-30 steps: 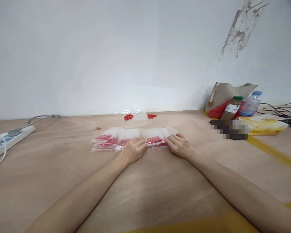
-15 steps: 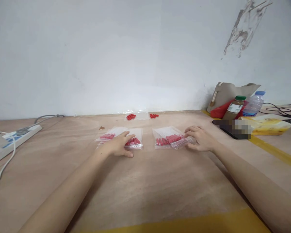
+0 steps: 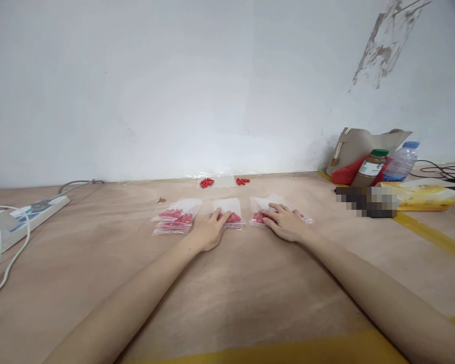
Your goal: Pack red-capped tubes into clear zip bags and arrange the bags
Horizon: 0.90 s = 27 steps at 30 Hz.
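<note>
Small clear zip bags with red pieces inside lie on a wooden table (image 3: pixel 227 293). My left hand (image 3: pixel 208 232) rests flat, fingers stretched, on the middle bag (image 3: pixel 230 211). My right hand (image 3: pixel 286 222) lies flat with fingers spread on the right bags (image 3: pixel 260 210). A small stack of bags (image 3: pixel 176 217) sits to the left of my left hand, untouched. Farther back near the wall lie loose red pieces (image 3: pixel 207 182) and more red pieces (image 3: pixel 241 180) on clear plastic.
A white power strip (image 3: pixel 23 220) with cables lies at the left. At the right stand a beige bag (image 3: pixel 367 146), a brown jar (image 3: pixel 369 169), a water bottle (image 3: pixel 400 162) and a yellow packet (image 3: pixel 426 194). Yellow tape (image 3: pixel 432 237) marks the table.
My hands were apart on separate piles half a second ago; now both have come back toward the middle. The bags now lie in three groups instead of two.
</note>
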Motion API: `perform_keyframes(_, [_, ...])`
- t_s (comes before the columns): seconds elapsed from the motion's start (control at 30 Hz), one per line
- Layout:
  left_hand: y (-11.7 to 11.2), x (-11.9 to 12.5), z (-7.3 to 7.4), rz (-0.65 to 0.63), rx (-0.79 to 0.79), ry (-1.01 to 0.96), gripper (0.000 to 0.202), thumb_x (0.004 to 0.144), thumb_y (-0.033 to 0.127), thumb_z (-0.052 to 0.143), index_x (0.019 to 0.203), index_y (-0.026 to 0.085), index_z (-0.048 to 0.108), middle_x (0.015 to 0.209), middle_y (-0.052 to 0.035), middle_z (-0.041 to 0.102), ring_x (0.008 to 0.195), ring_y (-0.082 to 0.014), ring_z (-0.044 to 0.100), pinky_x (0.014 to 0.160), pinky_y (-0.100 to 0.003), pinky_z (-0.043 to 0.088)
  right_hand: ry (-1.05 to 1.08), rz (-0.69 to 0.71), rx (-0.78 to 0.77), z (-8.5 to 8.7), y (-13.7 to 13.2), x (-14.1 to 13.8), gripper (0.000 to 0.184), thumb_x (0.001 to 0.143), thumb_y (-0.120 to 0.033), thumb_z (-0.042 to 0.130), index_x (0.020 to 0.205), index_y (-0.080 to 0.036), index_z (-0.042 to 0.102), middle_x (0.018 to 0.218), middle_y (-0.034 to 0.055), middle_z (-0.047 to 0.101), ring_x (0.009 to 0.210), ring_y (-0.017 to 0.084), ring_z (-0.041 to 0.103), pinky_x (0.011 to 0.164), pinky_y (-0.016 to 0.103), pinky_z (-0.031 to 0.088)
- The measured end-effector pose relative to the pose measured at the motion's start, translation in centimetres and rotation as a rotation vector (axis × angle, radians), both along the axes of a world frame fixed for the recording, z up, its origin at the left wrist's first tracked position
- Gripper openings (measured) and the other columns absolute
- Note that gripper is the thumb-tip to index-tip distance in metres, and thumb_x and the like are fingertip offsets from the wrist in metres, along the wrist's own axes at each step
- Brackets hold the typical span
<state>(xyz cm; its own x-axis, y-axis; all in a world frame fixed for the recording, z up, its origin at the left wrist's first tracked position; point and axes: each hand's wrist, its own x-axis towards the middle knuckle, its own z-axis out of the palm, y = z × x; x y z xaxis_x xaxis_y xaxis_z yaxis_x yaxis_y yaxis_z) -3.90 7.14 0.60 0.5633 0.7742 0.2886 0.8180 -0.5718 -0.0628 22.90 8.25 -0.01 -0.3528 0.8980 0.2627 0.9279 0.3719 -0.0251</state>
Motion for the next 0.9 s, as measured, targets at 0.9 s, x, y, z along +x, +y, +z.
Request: perform_keyframes(0.9, [1.3,-15.0,4.2,0.142,-0.308,-0.129,0.058,0.081,0.062,0.032,0.12,0.024,0.052,0.13,-0.0086,0.045,0.121,-0.0293,0.037,0.095,-0.045,0.034,-0.029,0.239,0.158,0.7,-0.4,-7.2,0.041,0.086,-0.051,0.033,0.114,-0.029,0.054,0.119,0.0093,0.05,0.109,0.027,0.041,0.088,0.051,0.025])
